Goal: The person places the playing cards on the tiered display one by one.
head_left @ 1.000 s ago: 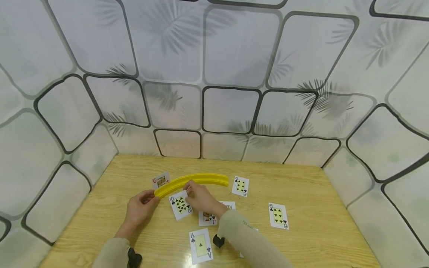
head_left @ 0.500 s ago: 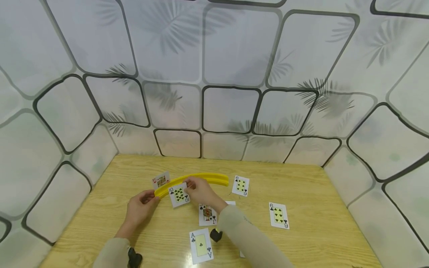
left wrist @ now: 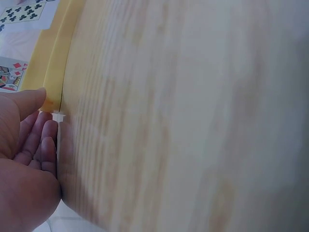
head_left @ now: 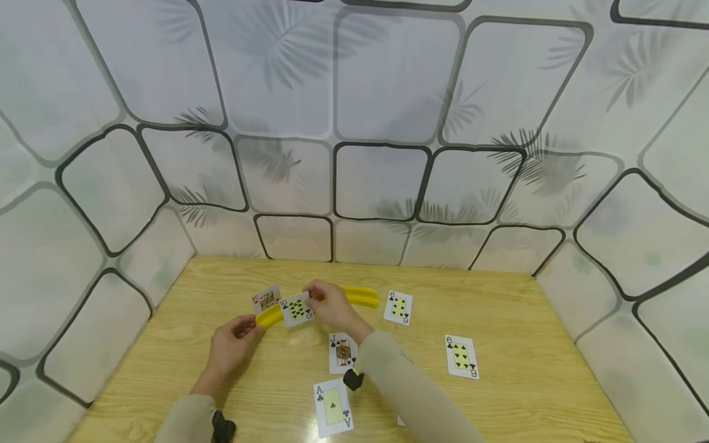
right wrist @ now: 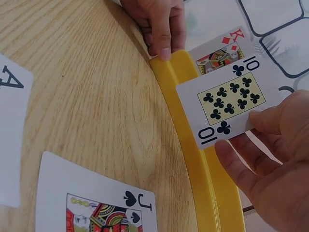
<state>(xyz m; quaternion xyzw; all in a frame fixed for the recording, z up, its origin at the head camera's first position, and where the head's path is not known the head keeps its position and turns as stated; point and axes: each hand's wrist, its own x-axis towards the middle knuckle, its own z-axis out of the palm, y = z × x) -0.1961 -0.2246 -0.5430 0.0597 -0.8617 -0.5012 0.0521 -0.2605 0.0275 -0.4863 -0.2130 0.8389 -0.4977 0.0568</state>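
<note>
My right hand (head_left: pixel 332 304) pinches the ten of clubs (head_left: pixel 296 309) by its right edge, thumb on the printed face. The card is over the curved yellow card holder (head_left: pixel 360 296), its lower edge at the groove; whether it sits inside I cannot tell. At the holder's left end, my left hand (head_left: pixel 232 344) grips the tip between thumb and fingers, as the left wrist view shows. The king of diamonds (right wrist: pixel 219 58) stands in the holder beside that end, partly covered by the ten in the right wrist view.
On the wooden table (head_left: pixel 526 344) lie the jack of spades (head_left: pixel 342 352), the ace of clubs (head_left: pixel 333 407), a six of spades (head_left: pixel 398 307) and a six of clubs (head_left: pixel 461 356). Another card is mostly hidden under my right sleeve. Patterned walls (head_left: pixel 382 184) enclose the table.
My right hand has raised the ten of clubs from the table in front and carried it away from me to the holder. My left hand has stayed on the holder's end.
</note>
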